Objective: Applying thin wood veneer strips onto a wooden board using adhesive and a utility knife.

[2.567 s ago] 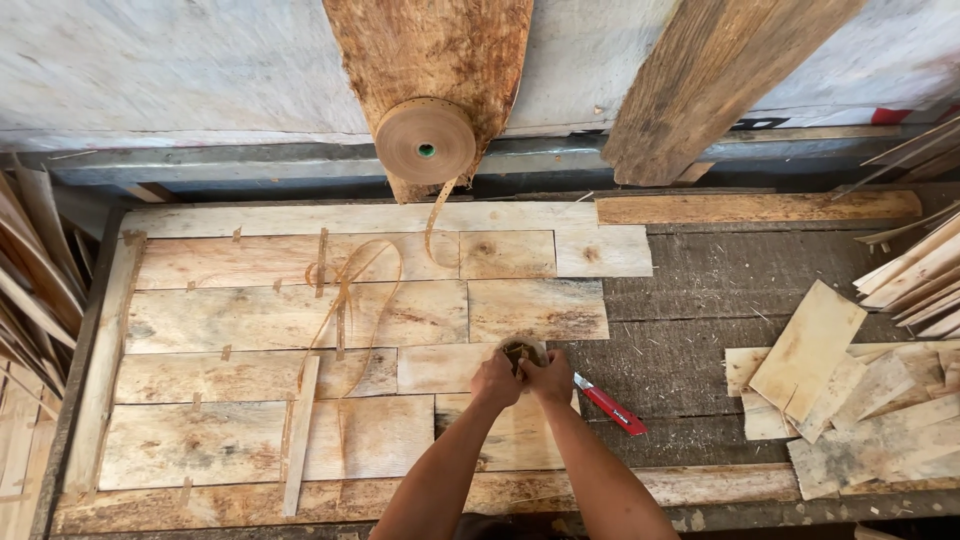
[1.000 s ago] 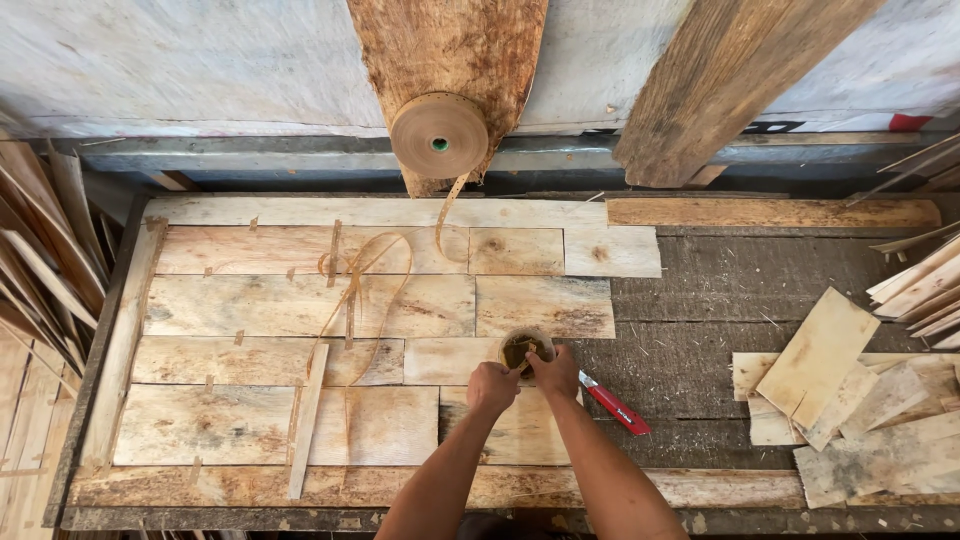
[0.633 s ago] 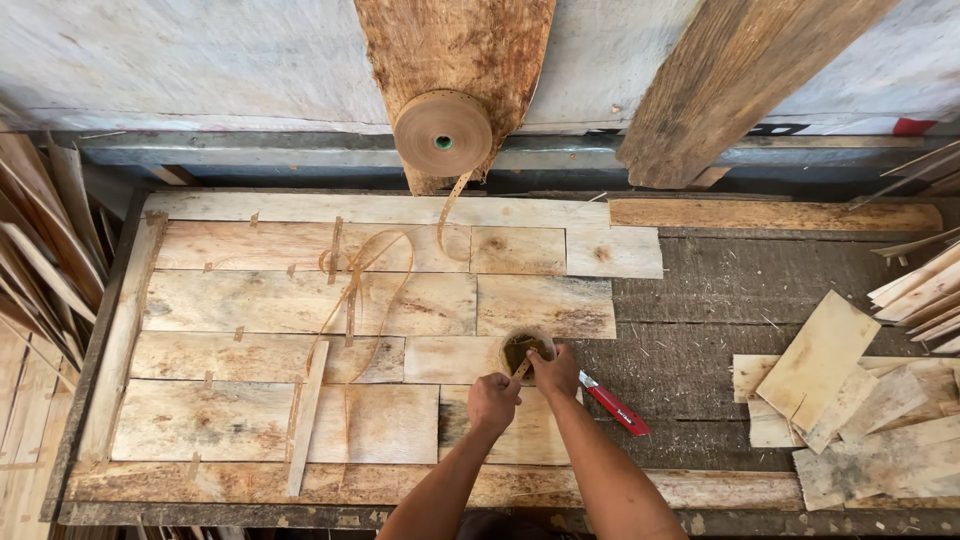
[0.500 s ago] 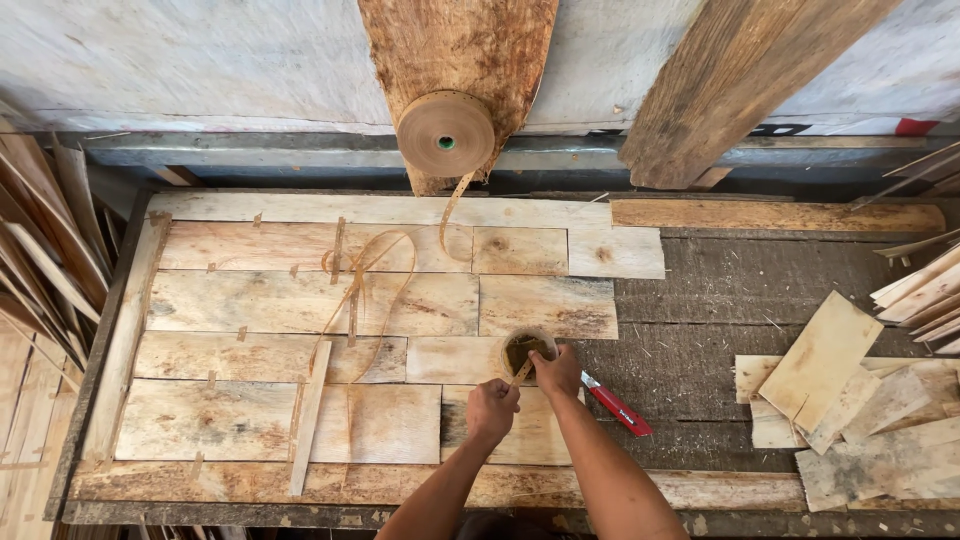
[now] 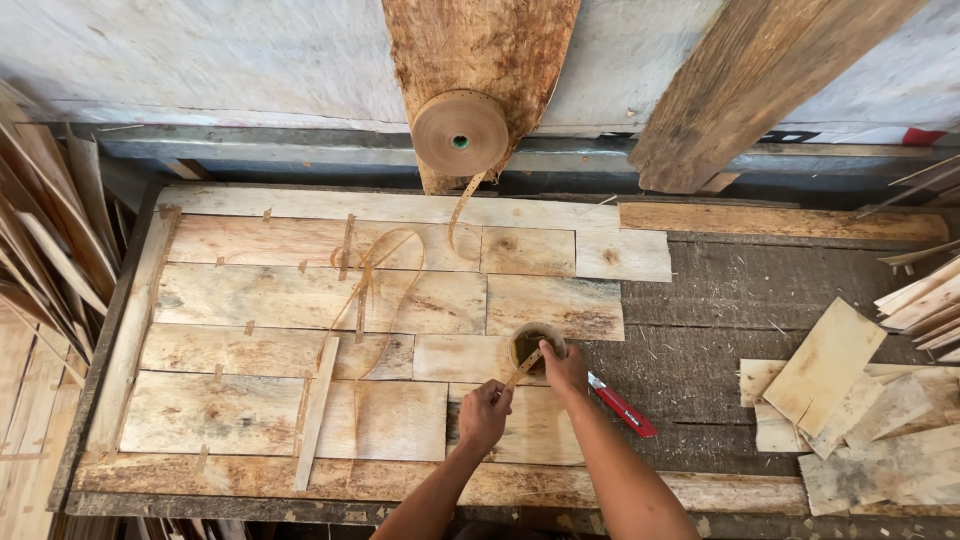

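Since the earlier frame the left hand (image 5: 485, 415) has drawn back from the small cup (image 5: 535, 345), fingers pinched on a short tape strip (image 5: 522, 368). Its long axis runs diagonally up to the cup, where the right hand (image 5: 565, 368) grips its far end, just left of the red knife (image 5: 622, 405).

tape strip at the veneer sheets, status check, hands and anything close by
Left hand pinching tape strip. Right hand at small round cup, strip's far end over it. Red utility knife lies just right of right hand.

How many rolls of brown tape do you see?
1: the big roll of brown tape hangs on the board above the bench. The small round cup by the right hand isn't clearly a roll.
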